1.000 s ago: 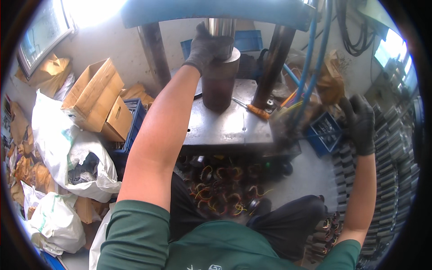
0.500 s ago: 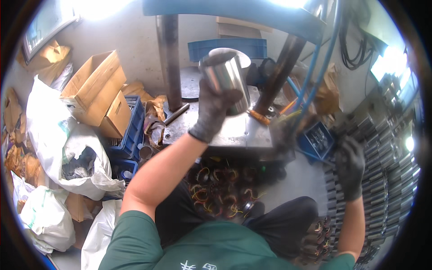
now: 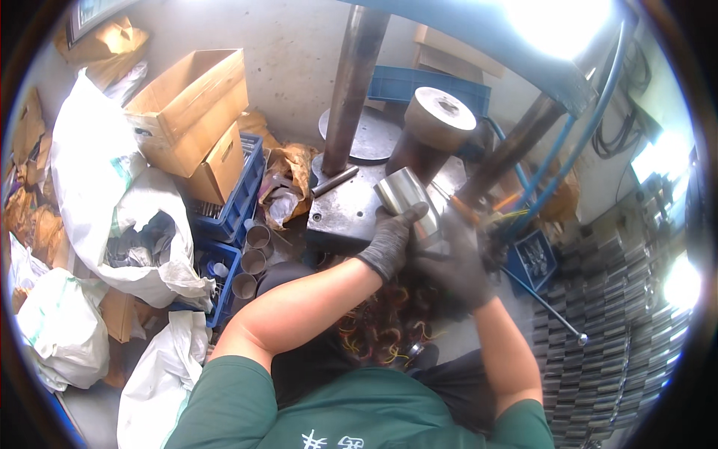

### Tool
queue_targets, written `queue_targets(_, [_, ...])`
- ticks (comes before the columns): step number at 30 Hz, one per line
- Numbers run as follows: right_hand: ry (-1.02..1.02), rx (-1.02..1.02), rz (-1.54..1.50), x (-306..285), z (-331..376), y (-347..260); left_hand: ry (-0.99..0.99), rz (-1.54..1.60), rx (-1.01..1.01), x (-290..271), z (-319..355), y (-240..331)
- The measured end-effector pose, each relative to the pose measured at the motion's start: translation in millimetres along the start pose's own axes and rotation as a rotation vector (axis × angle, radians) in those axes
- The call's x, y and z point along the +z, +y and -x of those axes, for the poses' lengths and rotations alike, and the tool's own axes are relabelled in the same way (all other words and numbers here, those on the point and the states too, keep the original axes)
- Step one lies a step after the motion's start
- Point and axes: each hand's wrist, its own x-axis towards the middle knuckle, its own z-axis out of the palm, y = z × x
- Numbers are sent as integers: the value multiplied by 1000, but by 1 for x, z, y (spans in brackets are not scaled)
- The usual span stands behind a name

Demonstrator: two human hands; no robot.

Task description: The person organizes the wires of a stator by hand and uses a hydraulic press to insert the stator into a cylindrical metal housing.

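Observation:
My left hand (image 3: 393, 241), in a dark grey glove, is closed around a shiny open-ended metal cylinder (image 3: 404, 191). The cylinder is tilted in the air above the front of a steel press plate (image 3: 340, 213). My right hand (image 3: 460, 269), gloved too, is by the cylinder's lower right end. Motion smears its fingers, so I cannot tell whether they grip it. Behind the cylinder, a thick round metal block (image 3: 440, 120) with a pale top stands on a dark cylindrical body. A short steel bar (image 3: 335, 181) lies on the plate.
Dark steel columns (image 3: 355, 90) and a blue frame (image 3: 479, 37) rise around the plate. Cardboard boxes (image 3: 191, 105), blue crates (image 3: 224, 224) and white sacks (image 3: 97, 172) fill the left. Stacked metal cylinders (image 3: 621, 329) line the right, near a blue bin (image 3: 532, 262). Wired coils (image 3: 381, 325) lie below.
My left hand has brought the metal cylinder down and toward me, tilting it. My right hand has come from the far right to the cylinder. The view has shifted.

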Motion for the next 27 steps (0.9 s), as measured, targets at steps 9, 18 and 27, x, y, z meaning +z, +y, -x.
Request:
queue_targets(9, [170,165,-461,48,-38,-23,18,-100,266,2,2,28])
queue_targets(18, [363,41,-257,81,-42,27,45,-276,368,-10,-39,49])
queue_targets(27, [-15,196,-289,96,-51,56,289,-47,24,-40,-67,57])
